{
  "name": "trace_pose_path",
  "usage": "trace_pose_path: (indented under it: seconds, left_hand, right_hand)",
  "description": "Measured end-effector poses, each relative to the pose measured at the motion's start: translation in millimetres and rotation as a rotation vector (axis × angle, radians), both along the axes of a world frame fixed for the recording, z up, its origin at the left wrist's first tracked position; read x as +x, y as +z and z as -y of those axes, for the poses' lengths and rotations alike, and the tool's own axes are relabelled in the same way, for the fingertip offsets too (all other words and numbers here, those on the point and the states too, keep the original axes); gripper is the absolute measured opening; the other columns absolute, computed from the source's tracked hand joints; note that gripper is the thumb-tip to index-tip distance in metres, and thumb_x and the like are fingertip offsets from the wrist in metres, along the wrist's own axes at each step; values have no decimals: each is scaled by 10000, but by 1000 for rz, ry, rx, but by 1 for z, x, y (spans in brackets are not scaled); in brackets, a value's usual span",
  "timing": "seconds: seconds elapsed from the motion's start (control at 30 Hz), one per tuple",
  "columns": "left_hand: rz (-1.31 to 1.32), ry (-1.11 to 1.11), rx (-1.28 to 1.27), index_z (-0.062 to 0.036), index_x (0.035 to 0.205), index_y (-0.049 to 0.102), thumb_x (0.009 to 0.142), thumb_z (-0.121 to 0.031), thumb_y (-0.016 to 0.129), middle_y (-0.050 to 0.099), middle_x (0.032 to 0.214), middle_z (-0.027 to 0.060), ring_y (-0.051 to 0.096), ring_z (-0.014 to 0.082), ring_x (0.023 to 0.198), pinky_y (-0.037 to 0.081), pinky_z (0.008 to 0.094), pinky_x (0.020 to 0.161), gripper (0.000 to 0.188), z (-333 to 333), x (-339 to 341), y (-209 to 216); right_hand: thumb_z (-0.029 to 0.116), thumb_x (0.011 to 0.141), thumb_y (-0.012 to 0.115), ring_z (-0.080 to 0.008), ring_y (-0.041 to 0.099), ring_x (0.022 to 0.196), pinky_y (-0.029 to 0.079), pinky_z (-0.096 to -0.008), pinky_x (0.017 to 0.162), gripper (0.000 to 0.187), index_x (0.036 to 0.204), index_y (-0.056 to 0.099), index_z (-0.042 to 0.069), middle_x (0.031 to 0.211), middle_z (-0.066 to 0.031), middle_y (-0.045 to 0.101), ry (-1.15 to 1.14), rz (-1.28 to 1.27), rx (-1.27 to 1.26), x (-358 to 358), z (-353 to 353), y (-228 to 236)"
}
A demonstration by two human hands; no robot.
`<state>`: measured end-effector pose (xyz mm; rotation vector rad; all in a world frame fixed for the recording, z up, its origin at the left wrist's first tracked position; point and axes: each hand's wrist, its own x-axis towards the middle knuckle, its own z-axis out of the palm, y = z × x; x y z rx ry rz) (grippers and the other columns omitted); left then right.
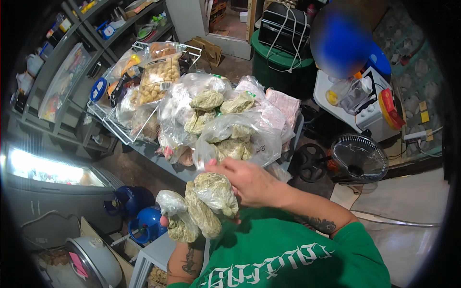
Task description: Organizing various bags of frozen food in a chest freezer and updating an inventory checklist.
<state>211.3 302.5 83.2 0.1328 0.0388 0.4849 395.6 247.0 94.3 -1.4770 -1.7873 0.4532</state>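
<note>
My left hand point(164, 221) is mostly hidden beneath several small knotted plastic bags of greenish-brown, crumbly stuff point(205, 211); only fingertips show at the edges, closed around the bundle. My right hand point(247, 180) is bent over the bundle's upper right side, its fingers curled and one digit stretched left by the rim of a large clear plastic bag point(269, 141). What those fingers pinch is hidden. That large bag lies open on the table and contains more of the same small bags. Other small greenish bags point(206, 100) lie just beyond it on crumpled plastic.
A white wire basket point(127, 132) of packaged food stands left on the grey table point(168, 165). Farther right are a green bin point(283, 53), a white appliance point(377, 115) and a fan point(359, 157). Blue gas cylinders point(149, 223) and a lit freezer point(57, 168) are at lower left. Another person, blurred, is at upper right.
</note>
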Motion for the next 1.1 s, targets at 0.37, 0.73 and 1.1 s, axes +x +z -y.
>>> trace_pose_path:
  seconds: [0.37,0.73,1.1]
  left_hand:
    - [85,-110,250,17,1444,254,468,-699,860,500,1157,388,583,566,975,563,664,712,1354,-28,1,-35]
    - [105,-120,165,-4,1361,239,451,-634,902,457,1170,388,614,534,792,578,635,585,1289,-19,-11,-48]
    - [273,-99,48,-94,1480,224,473,-602,915,356,1286,358,563,616,987,561,719,713,1324,-34,4,-23]
  right_hand:
    - [-2,765,572,-350,623,936,517,-445,878,300,1065,570,-15,1059,-207,612,-167,497,6,75,-49,-66]
    - [145,821,612,-288,632,1029,536,-366,861,197,957,656,9,1038,-180,624,75,792,-135,125,-14,-58]
    - [457,843,677,-428,625,973,508,-465,900,580,1021,614,-92,1003,-278,634,-32,410,-658,100,-63,-50]
